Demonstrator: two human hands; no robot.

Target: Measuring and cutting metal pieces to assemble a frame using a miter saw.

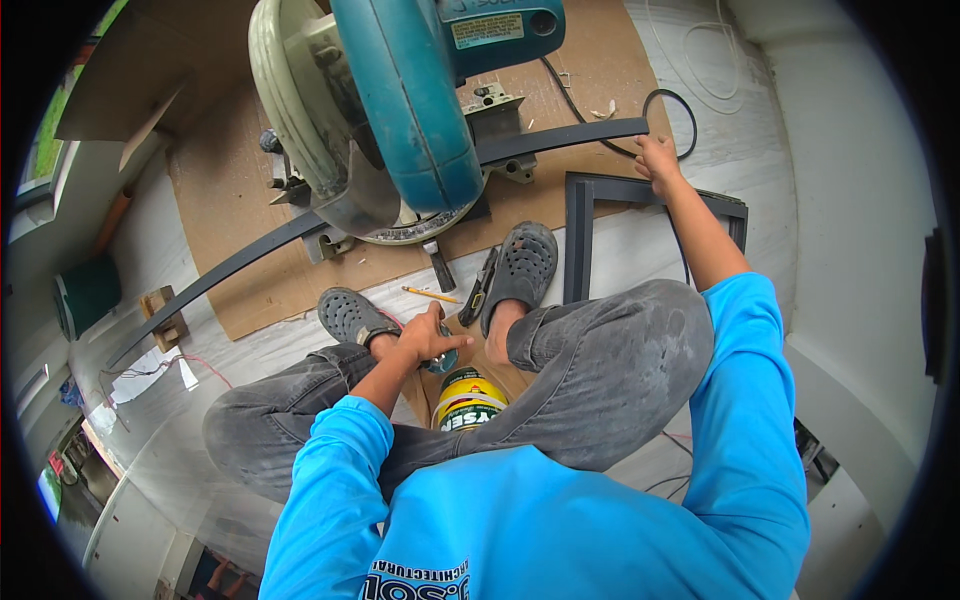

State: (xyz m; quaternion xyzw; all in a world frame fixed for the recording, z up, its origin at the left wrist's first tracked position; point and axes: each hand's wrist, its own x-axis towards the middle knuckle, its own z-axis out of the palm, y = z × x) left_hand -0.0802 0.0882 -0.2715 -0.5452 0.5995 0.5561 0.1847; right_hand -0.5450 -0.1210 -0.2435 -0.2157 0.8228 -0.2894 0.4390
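Observation:
A long dark grey metal profile bar [570,137] runs through a teal chop saw [410,100], past its blade guard and out to the far left. My right hand [657,163] is closed at the bar's right end. Low between my legs, my left hand [428,337] curls over a small round teal object [441,361], partly hidden under the palm. Just below that hand is a yellow and green bucket [470,400]. A yellow pencil [431,294] and a black utility knife [478,287] lie between my feet and the saw.
Brown cardboard [225,260] lies under the saw on the pale floor. A dark grey metal frame [580,240] rests at the right, near a black cord [690,115]. A wooden block [163,318] stands by the bar's left end, with a dark green container [88,297] beyond.

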